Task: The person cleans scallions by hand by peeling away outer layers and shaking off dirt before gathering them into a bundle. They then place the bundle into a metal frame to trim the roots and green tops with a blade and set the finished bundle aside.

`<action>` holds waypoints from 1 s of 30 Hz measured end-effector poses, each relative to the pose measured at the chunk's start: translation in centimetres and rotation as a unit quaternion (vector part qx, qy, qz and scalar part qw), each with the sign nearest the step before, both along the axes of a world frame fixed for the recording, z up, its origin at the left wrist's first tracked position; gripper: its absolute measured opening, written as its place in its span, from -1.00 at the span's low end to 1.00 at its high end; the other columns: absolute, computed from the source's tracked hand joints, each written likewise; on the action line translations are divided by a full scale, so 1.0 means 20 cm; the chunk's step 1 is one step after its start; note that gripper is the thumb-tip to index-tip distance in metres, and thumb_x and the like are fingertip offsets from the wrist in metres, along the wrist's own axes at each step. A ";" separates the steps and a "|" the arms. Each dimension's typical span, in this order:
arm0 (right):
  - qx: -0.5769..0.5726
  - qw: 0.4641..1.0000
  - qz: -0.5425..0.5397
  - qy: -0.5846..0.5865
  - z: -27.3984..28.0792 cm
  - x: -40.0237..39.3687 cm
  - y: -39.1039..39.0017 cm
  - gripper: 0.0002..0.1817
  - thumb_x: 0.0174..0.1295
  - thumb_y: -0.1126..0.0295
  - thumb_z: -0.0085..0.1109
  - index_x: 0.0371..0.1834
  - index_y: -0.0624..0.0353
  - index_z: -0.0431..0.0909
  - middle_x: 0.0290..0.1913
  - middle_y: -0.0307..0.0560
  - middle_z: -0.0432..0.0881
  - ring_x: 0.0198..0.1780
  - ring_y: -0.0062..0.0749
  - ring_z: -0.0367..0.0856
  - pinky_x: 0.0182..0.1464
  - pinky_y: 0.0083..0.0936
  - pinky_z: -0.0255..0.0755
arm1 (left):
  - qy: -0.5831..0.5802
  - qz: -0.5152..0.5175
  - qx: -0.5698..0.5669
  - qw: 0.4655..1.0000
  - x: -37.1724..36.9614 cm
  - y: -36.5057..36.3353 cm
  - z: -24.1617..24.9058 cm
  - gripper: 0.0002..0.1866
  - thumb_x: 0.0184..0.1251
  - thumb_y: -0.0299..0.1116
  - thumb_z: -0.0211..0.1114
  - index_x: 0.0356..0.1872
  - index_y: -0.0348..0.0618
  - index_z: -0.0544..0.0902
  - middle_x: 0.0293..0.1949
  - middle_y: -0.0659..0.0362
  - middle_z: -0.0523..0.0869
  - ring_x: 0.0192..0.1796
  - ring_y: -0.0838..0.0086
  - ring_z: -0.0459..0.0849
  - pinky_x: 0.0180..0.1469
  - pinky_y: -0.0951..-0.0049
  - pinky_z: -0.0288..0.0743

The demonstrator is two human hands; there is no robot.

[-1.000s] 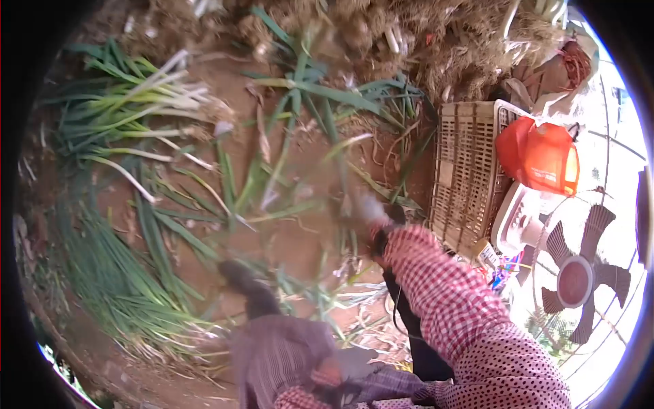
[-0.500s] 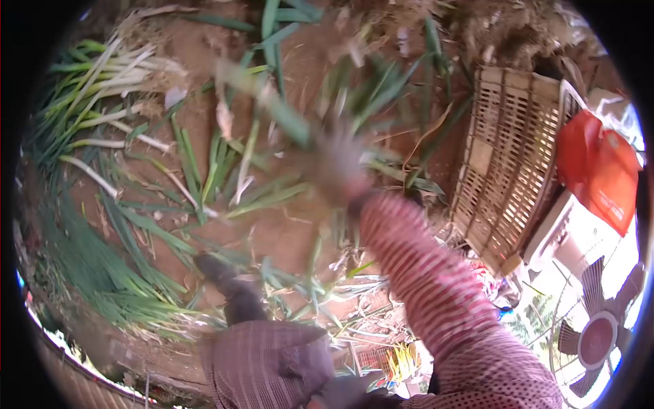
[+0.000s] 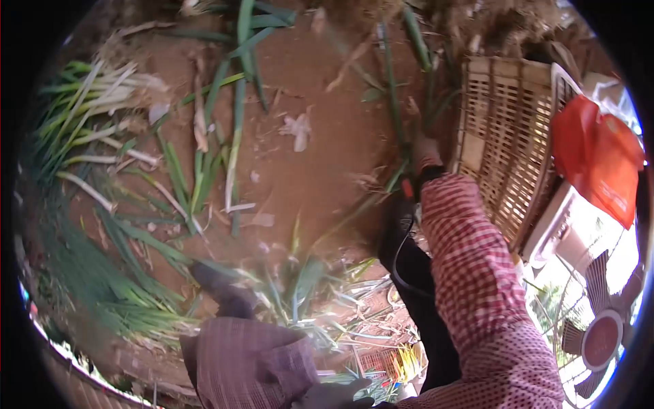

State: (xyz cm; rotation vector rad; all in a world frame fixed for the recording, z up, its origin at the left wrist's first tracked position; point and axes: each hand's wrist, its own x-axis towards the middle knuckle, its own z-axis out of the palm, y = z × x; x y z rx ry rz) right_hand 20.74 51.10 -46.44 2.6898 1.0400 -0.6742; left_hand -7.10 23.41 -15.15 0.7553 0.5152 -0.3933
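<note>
My right hand (image 3: 426, 148), below a red checked sleeve (image 3: 460, 225), is low over the soil at the basket's left edge. Long green scallion leaves (image 3: 395, 88) lie right beside it. The fingers are small and blurred, so a grip on the leaves cannot be made out. My left hand is not clearly visible; a grey shape (image 3: 335, 394) at the bottom edge cannot be identified. Loose scallions (image 3: 234, 157) with pale stems lie left of centre. A heap of scallions (image 3: 88, 102) spreads along the left side. More leaves (image 3: 300, 286), blurred, lie at lower centre.
A woven basket (image 3: 501, 136) stands on the right, with a red plastic bag (image 3: 596, 160) beyond it. A fan (image 3: 601, 341) is at lower right. Plaid cloth (image 3: 252, 354) and a dark trouser leg (image 3: 426, 313) fill the lower part. A small basket (image 3: 376, 362) shows at the bottom.
My right hand has moved right, from mid-ground to beside the basket. The blurred leaves around it earlier are gone from the middle, where brown soil now shows. Blurred leaves appear at lower centre.
</note>
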 end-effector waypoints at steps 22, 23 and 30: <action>0.114 0.751 0.616 0.208 0.20 -1.74 -1.02 -0.30 -0.03 -0.05 0.41 0.26 -0.26 0.49 0.46 0.10 0.17 0.46 0.31 0.10 0.29 0.44 0.12 | -0.080 0.139 0.091 0.983 -0.30 -0.12 0.18 -0.47 0.39 0.05 0.10 0.27 0.00 0.50 -0.02 -0.11 0.66 0.02 0.15 0.68 0.06 0.27 0.55; -0.010 0.743 0.635 0.213 0.29 -1.58 -1.29 -0.24 -0.02 -0.03 0.41 0.33 -0.19 0.43 0.46 0.12 0.18 0.46 0.35 0.09 0.32 0.42 0.12 | -0.082 0.148 0.093 0.981 -0.32 -0.15 0.19 -0.48 0.40 0.04 0.09 0.26 -0.01 0.50 0.00 -0.12 0.66 0.03 0.15 0.67 0.08 0.26 0.55; -0.475 0.591 0.635 0.148 0.85 -1.66 -1.61 -0.51 0.23 0.11 0.18 0.19 0.06 0.50 0.20 0.13 0.45 0.23 0.08 0.42 0.23 -0.01 0.35 | -0.154 0.122 0.157 0.968 -0.86 -0.07 0.32 -0.54 0.43 -0.05 0.07 0.20 -0.07 0.56 0.09 -0.16 0.64 0.12 0.11 0.65 0.15 0.19 0.54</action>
